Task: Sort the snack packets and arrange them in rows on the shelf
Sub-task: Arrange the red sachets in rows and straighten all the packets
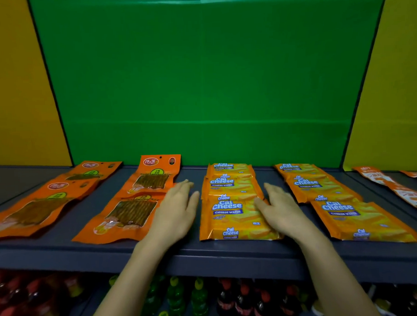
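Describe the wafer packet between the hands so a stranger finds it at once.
On the dark shelf below the green panel lie two rows of yellow Cal Cheese packets. Take the left row's front packet: unlike its neighbours, the right hand rests on its edge.

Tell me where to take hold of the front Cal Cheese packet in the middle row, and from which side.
Grip the front Cal Cheese packet by its two long side edges, one hand from each side. It lies flat on the shelf, so its face offers no hold, and bare shelf shows along both sides. The left hand and right hand flank it, fingers straight.
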